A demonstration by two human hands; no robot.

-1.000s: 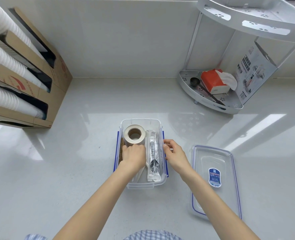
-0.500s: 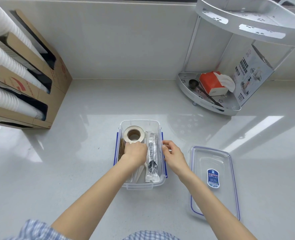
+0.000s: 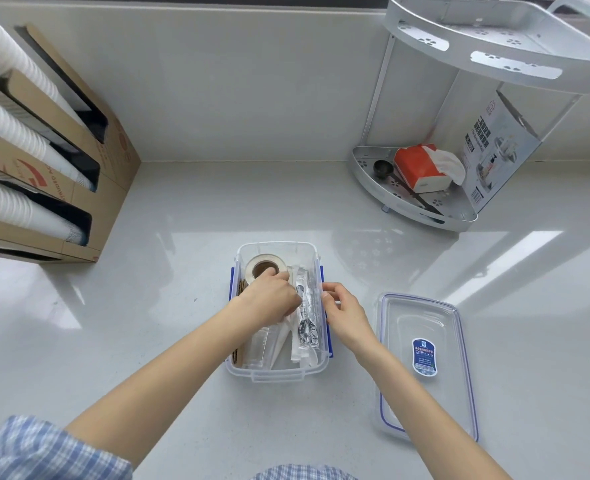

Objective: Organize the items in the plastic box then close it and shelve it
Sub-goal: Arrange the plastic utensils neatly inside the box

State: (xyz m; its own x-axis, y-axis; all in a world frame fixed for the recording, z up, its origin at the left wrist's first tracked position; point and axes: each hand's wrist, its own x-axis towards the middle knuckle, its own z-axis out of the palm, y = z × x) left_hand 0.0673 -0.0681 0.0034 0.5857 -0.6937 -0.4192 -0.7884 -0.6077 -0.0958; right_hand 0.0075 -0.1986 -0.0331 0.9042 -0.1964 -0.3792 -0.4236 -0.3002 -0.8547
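A clear plastic box (image 3: 276, 374) with blue side clips stands open on the white counter. Inside lie a white tape roll (image 3: 256, 264) at the far end, wrapped plastic cutlery (image 3: 305, 320) along the right side, and clear packets (image 3: 262, 348) near the front. My left hand (image 3: 269, 297) reaches into the box, fingers curled on the packets beside the roll; what exactly it grips is hidden. My right hand (image 3: 343, 308) rests on the box's right rim, fingers pinched at the wall. The clear lid (image 3: 425, 365) with a blue label lies flat to the right of the box.
A silver two-tier corner shelf (image 3: 414, 209) stands at the back right, holding a red tissue pack (image 3: 421, 168), a black scoop and a printed carton. A cardboard dispenser (image 3: 89, 188) with stacks of white cups sits at the left.
My left hand has shifted slightly right inside the box, toward the cutlery. The camera has tilted a little. The right hand stays at the box's right rim.
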